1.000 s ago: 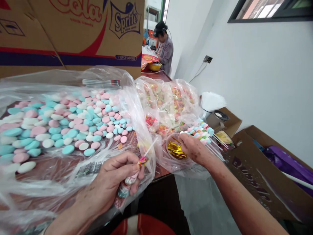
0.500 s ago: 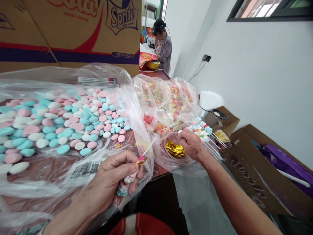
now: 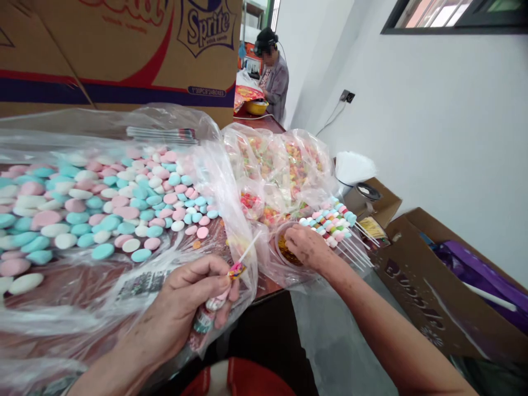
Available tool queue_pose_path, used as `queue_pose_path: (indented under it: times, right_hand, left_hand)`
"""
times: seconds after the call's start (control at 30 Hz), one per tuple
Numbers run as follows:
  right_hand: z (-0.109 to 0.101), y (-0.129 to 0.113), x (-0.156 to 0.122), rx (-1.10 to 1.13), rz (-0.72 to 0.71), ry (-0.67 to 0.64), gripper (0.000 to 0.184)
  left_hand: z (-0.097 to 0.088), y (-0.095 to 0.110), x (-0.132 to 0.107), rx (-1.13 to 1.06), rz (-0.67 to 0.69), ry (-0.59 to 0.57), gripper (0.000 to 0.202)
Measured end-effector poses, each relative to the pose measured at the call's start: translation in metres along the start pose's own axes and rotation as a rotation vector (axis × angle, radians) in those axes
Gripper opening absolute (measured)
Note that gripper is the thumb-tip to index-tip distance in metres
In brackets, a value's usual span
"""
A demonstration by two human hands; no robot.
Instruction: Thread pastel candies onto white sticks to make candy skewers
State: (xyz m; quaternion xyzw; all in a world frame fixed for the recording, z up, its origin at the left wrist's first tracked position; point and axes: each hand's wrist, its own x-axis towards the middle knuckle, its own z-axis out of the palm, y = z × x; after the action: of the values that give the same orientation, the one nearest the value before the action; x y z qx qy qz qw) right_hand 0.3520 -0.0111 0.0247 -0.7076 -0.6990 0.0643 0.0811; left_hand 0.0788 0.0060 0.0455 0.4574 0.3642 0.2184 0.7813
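My left hand [image 3: 198,297] grips a marshmallow skewer [image 3: 205,318] in a clear wrapper by its gathered neck, between thumb and fingers. Out of that colourful neck a thin white stick [image 3: 250,246] points up and to the right. My right hand [image 3: 307,246] reaches down into a round clear bowl [image 3: 277,245] of gold twist ties [image 3: 289,254]. Its fingers are bent and pressed together; the fingertips and whatever they pinch are hidden. Just beyond that hand lies a pile of candy skewers [image 3: 330,223] on white sticks.
Pink, blue and white candies [image 3: 111,223] spread over plastic sheeting at left. A large carton [image 3: 124,60] stands behind them. Bags of colourful gummies [image 3: 284,159] lie mid-table. Open boxes [image 3: 424,286] stand at right. Another person [image 3: 274,77] works at the far end.
My right hand has moved left and down, from beside the bowl to over the gold ties, uncovering more of the skewer pile. The left hand keeps its grip on the wrapped skewer.
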Motion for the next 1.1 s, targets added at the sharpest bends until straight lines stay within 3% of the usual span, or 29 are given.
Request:
queue_pose_path:
  times: [0.27, 0.37, 0.43, 0.6, 0.8, 0.93, 1.1]
  right_hand:
    - [-0.012, 0.004, -0.003, 0.079, 0.076, 0.209, 0.021]
    - [-0.018, -0.014, -0.008, 0.237, 0.103, 0.356, 0.026]
    - [-0.017, -0.039, -0.013, 0.485, 0.034, 0.426, 0.021]
    - [-0.002, -0.101, -0.029, 0.984, -0.099, 0.186, 0.014]
    - [0.01, -0.12, -0.03, 1.291, -0.099, 0.048, 0.011]
    - [0.008, -0.122, -0.028, 1.174, -0.081, 0.129, 0.013]
    - [0.008, -0.122, -0.031, 1.025, -0.054, 0.226, 0.017]
  left_hand:
    - [0.0, 0.003, -0.001, -0.034, 0.048, 0.041, 0.02]
    - [0.003, 0.002, 0.002, -0.043, 0.099, 0.029, 0.017]
    - [0.007, 0.001, 0.004, -0.046, 0.101, 0.018, 0.017]
    - [0.015, 0.003, 0.004, -0.075, 0.069, 0.034, 0.02]
    - [0.012, 0.002, 0.0, -0.136, 0.085, 0.164, 0.027]
    - [0.01, -0.004, -0.002, -0.039, 0.117, 0.26, 0.029]
    - [0.011, -0.004, -0.001, -0.014, 0.132, 0.278, 0.029]
